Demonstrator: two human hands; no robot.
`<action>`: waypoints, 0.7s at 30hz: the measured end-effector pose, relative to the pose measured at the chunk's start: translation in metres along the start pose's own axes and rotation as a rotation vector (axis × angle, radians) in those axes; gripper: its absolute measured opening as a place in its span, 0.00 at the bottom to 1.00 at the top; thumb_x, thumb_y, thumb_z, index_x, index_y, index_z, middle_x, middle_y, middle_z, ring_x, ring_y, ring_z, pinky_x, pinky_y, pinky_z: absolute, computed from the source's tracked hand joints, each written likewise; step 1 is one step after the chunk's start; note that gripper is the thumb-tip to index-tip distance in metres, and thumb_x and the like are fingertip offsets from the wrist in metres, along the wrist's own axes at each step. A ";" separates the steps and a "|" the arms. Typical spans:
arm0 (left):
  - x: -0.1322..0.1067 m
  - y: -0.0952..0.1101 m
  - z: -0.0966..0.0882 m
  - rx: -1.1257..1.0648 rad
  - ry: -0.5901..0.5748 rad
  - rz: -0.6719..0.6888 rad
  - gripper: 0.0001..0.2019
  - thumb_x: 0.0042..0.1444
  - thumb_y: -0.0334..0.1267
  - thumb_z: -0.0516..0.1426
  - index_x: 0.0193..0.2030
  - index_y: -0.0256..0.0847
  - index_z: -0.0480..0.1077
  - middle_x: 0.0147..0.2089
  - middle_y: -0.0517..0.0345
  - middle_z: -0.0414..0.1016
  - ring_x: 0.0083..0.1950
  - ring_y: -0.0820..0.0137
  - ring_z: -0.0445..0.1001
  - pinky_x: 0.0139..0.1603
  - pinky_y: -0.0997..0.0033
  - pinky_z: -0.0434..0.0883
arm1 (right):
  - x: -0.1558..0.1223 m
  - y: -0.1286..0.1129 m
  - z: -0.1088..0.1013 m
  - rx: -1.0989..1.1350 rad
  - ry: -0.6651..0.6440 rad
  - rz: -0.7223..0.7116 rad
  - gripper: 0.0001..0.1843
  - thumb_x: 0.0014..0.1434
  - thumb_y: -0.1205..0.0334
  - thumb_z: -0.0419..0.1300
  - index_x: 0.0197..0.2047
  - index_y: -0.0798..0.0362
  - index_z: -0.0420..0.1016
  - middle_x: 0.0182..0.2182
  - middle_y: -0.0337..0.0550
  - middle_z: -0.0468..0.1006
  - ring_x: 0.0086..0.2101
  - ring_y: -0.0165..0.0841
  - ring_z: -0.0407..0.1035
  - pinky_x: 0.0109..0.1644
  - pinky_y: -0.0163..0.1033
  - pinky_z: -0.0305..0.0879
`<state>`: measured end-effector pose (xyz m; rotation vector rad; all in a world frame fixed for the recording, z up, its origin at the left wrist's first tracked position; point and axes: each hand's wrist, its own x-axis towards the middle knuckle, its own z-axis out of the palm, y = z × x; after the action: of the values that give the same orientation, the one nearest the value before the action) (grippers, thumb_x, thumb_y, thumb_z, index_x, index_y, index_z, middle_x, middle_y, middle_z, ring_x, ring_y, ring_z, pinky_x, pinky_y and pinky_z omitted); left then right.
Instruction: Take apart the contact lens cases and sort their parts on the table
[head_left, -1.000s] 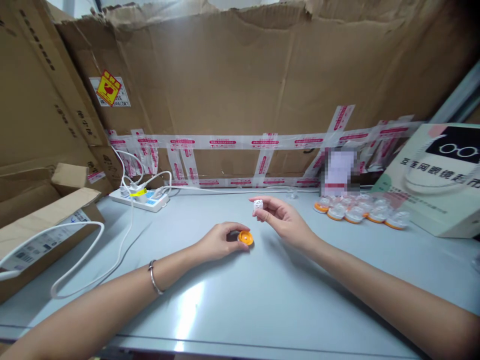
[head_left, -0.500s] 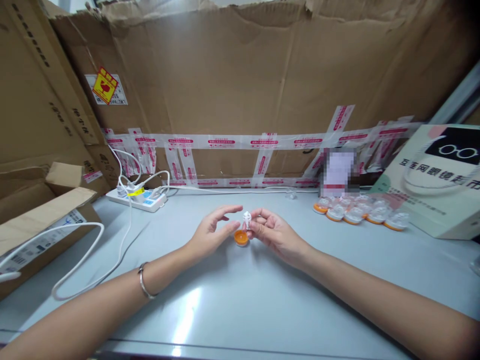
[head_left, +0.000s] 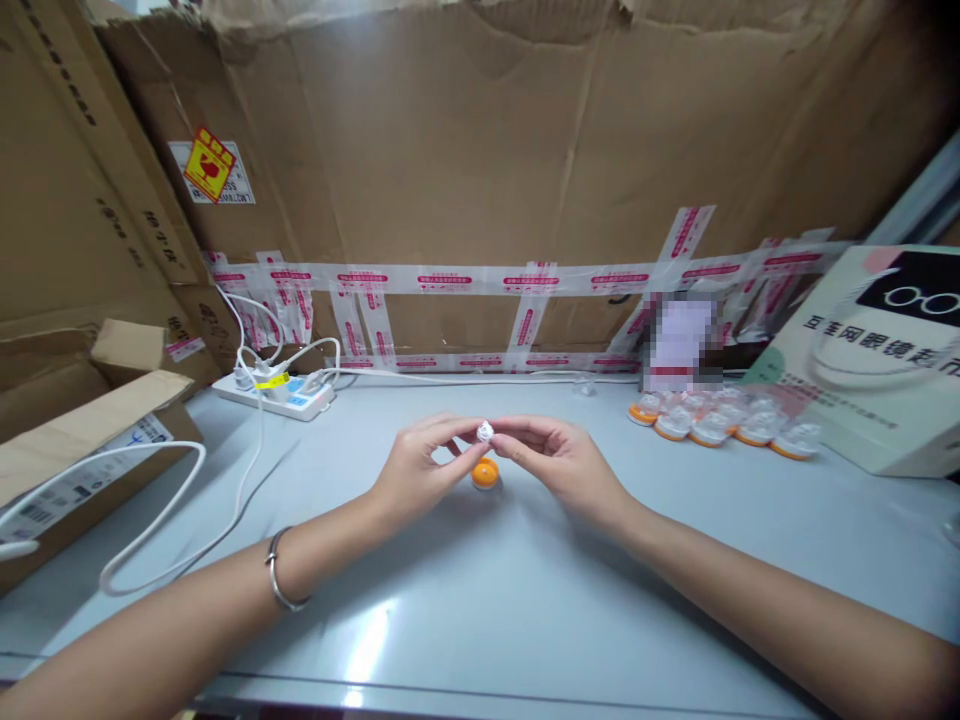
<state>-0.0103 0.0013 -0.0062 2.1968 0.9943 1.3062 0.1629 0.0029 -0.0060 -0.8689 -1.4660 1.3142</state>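
A small white figurine (head_left: 485, 432) is pinched between both hands above the table. My left hand (head_left: 426, 458) holds it from the left with thumb and fingertips. From the other side my right hand (head_left: 568, 462) grips it the same way. Its fine detail is too small to make out, and the fingertips cover its sides. Just below the fingers, an orange round base (head_left: 485, 473) with a pale lower rim rests on the grey table (head_left: 480, 600), apart from the figurine.
Several clear-domed pieces with orange bases (head_left: 712, 425) stand at the right, before a paper bag (head_left: 877, 370). A small clear piece (head_left: 583, 385) lies at the back. A power strip (head_left: 277, 395), white cables and an opened carton (head_left: 90, 450) occupy the left. Large cardboard (head_left: 450, 150) walls the back.
My left hand has moved right and closed on the figurine, which my right hand alone held before. The figurine has shifted slightly left and tilted. The orange base stays on the table.
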 end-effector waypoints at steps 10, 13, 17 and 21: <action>0.001 -0.009 -0.002 0.300 0.018 0.363 0.08 0.56 0.30 0.54 0.43 0.36 0.70 0.37 0.52 0.75 0.37 0.71 0.73 0.38 0.72 0.73 | -0.001 0.003 0.003 0.035 -0.001 0.099 0.18 0.46 0.52 0.64 0.40 0.53 0.79 0.32 0.44 0.81 0.36 0.35 0.74 0.46 0.44 0.68; 0.000 -0.009 -0.002 0.406 -0.007 0.457 0.08 0.58 0.30 0.53 0.43 0.35 0.69 0.37 0.51 0.75 0.37 0.71 0.73 0.38 0.71 0.73 | 0.000 0.003 0.004 0.027 0.016 0.130 0.19 0.46 0.50 0.63 0.38 0.54 0.79 0.30 0.43 0.80 0.33 0.35 0.74 0.44 0.45 0.69; -0.003 -0.006 -0.004 0.578 -0.061 0.482 0.08 0.60 0.30 0.49 0.42 0.35 0.68 0.36 0.51 0.75 0.37 0.70 0.72 0.37 0.70 0.73 | -0.001 0.005 0.006 0.008 0.007 0.098 0.18 0.46 0.50 0.63 0.37 0.53 0.80 0.31 0.44 0.80 0.35 0.37 0.74 0.47 0.47 0.68; -0.006 -0.002 -0.005 0.741 -0.122 0.516 0.10 0.61 0.29 0.46 0.42 0.34 0.68 0.35 0.51 0.74 0.35 0.70 0.72 0.36 0.71 0.72 | -0.001 0.008 0.007 0.003 -0.002 0.078 0.18 0.47 0.50 0.63 0.36 0.54 0.80 0.30 0.44 0.80 0.35 0.38 0.74 0.46 0.47 0.68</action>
<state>-0.0176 -0.0016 -0.0087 3.2220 1.0082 1.0672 0.1557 0.0007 -0.0142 -0.9314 -1.4434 1.3746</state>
